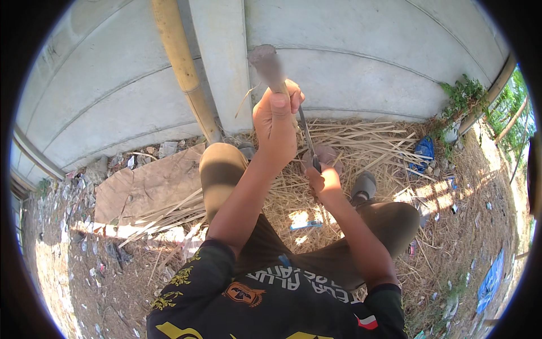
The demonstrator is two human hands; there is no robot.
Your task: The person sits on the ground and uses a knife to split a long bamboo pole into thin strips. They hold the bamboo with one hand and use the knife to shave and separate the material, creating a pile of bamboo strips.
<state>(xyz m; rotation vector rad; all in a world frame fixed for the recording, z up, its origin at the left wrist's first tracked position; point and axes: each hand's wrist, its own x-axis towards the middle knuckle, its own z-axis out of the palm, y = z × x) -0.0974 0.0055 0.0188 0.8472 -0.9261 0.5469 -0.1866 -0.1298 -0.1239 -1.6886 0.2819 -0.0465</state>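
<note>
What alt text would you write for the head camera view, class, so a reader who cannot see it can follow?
A seated person's left hand grips a long blade by its handle, while the right hand pinches a thin bamboo strip at the blade's lower end. Split strips litter the ground before a grey concrete wall, with a bamboo pole leaning against it.

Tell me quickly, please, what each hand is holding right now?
Left hand: closed around the round handle of a tool.
Right hand: closed on the lower end of a thin strip.
</note>
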